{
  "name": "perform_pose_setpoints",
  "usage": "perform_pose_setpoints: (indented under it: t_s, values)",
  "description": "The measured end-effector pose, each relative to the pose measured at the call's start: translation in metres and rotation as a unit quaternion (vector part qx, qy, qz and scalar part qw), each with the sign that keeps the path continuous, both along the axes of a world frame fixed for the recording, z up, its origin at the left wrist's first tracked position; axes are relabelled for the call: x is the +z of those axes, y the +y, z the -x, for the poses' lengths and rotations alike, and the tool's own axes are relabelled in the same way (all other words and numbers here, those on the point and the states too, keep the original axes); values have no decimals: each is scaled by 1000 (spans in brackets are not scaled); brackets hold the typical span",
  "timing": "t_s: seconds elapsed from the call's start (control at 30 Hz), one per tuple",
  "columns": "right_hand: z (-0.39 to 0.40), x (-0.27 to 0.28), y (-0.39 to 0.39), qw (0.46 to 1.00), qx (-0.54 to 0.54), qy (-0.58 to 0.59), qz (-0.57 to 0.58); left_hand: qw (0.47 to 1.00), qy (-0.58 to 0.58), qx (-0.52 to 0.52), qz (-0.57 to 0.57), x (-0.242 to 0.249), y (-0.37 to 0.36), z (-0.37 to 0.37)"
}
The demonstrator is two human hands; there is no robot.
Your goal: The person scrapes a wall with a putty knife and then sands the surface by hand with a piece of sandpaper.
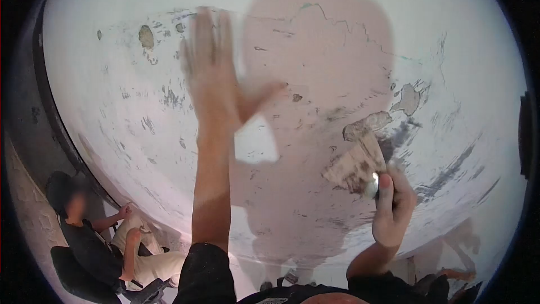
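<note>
A white wall [152, 174] with scuffs, dark smears and chipped patches fills most of the head view. My left hand [216, 81] is stretched out flat against its upper left part, fingers extended and thumb out to the side, slightly blurred by motion; it holds nothing. Lower right, my right hand [395, 205] grips a putty knife [360, 163], its wide blade stained and pointing up and left. The blade lies over or close to the wall beside a bare grey patch [367, 126]; whether it touches cannot be told. Another chipped patch [409, 100] is farther right.
At lower left a person [93, 247] in a dark top sits on a black chair [67, 264]. A dark strip [48, 101] borders the wall on the left. My shadow [315, 39] falls across the middle of the wall. A dark fixture [525, 135] is at the right edge.
</note>
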State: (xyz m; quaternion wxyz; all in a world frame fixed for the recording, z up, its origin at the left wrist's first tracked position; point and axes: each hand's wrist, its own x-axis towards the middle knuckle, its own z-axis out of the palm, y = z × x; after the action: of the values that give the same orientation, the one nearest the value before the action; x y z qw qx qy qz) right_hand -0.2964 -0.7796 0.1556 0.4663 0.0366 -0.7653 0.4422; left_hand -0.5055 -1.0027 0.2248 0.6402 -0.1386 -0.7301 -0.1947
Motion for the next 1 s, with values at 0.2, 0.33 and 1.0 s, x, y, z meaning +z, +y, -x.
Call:
perform_pose_setpoints:
  t_s: [0.2, 0.33, 1.0]
  values:
    - [-18, -37, 32, 993, 15, 23, 116, 939, 53, -303, 153, -1, 97, -20]
    - [-47, -56, 50, 993, 4, 20, 114, 966, -58, -154, 198, 0, 42, -21]
    - [-196, -145, 100, 865, 250, -232, 369, 341, -940, 2, 3, -702, -167, -530]
